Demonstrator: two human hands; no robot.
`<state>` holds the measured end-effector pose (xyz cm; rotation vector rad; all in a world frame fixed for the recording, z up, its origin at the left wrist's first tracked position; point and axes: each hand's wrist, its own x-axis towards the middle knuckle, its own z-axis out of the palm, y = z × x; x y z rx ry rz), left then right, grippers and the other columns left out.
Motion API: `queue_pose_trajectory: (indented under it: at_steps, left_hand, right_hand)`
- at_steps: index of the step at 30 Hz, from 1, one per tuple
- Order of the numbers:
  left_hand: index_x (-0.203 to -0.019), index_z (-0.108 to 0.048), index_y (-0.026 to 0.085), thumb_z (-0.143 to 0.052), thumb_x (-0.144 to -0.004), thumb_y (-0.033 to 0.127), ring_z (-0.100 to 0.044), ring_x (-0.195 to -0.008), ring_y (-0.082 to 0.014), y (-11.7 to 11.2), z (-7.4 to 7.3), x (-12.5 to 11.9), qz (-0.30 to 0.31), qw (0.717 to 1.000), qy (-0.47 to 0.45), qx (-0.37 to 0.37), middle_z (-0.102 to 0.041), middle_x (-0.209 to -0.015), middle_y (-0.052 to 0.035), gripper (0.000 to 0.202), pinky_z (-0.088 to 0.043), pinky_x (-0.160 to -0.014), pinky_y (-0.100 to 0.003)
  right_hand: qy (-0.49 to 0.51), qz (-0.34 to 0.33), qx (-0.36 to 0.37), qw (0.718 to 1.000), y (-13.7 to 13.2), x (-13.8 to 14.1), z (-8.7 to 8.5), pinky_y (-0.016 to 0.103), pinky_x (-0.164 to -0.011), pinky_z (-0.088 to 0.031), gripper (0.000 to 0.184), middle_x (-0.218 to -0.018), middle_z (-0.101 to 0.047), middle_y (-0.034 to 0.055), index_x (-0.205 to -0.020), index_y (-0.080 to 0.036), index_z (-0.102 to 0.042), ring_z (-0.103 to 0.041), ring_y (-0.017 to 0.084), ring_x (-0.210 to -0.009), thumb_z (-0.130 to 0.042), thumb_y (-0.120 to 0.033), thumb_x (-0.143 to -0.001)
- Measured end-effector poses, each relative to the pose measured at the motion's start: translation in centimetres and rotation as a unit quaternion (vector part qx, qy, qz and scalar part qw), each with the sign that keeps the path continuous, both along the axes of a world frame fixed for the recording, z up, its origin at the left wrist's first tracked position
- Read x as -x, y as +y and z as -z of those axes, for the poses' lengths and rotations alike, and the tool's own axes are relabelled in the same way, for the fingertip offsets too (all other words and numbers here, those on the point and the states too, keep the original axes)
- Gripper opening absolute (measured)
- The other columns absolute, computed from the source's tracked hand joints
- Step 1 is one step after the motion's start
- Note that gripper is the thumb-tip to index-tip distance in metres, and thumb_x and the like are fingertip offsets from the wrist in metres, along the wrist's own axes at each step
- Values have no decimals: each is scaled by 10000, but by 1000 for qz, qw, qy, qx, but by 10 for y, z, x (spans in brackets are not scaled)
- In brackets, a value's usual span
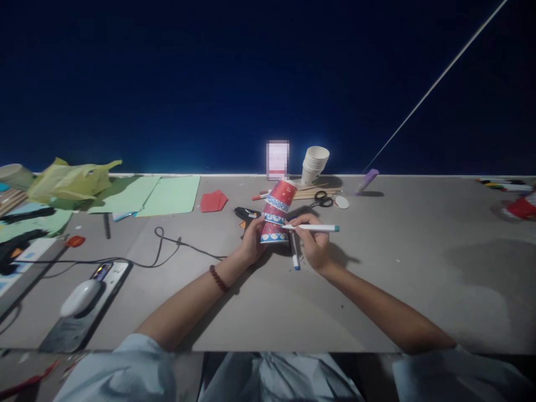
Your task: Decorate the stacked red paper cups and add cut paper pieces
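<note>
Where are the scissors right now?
The scissors lie at the table's far edge, just right of centre, on the wooden sticks below the white cup stack.

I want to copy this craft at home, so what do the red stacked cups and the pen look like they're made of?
The red stacked cups look like thin paper with a matte printed finish: red with blue and white patterned bands, like the white cups behind them. The pen in the right hand looks like smooth white plastic with a teal end, probably a marker.
</note>
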<state>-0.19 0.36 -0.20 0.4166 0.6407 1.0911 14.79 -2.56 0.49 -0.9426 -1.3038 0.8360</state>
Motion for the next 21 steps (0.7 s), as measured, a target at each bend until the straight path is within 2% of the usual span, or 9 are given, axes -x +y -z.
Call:
queue_pose_trajectory:
  at_steps: [10, 16, 21]
  left_hand:
    - [-907, -703, 102, -558, -865, 310, -673, -741, -193, 1, -3, -2, -10, 1000, 4, -3, -739, -814, -82, 257, -511, -792, -307]
    - [-893, -706, 113, -573, -864, 341, -688, -774, -220, 2, 0, -1, 0, 1000, 11, 7, -741, -799, -80, 265, -514, -816, -333]
    - [-966, -699, 112, -604, -863, 374, -694, -794, -208, 1, 3, 0, 6, 1000, 8, -11, -751, -884, -87, 297, -513, -809, -311]
  right_hand:
    - [-4, 0, -2, 1000, 0, 0, -1, 323, -731, -511, 71, -827, -648, 15, -835, -231, -623, -638, 194, -809, -569, -270, -859]
    - [-5, -8, -5, 1000, -1, 1, -2, 329, -719, -522, 89, -829, -655, 26, -836, -228, -619, -642, 201, -804, -584, -307, -861]
    - [-14, -16, -3, 1000, -2, 2, -6, 325, -709, -531, 115, -841, -664, 24, -822, -238, -607, -638, 192, -777, -581, -341, -865]
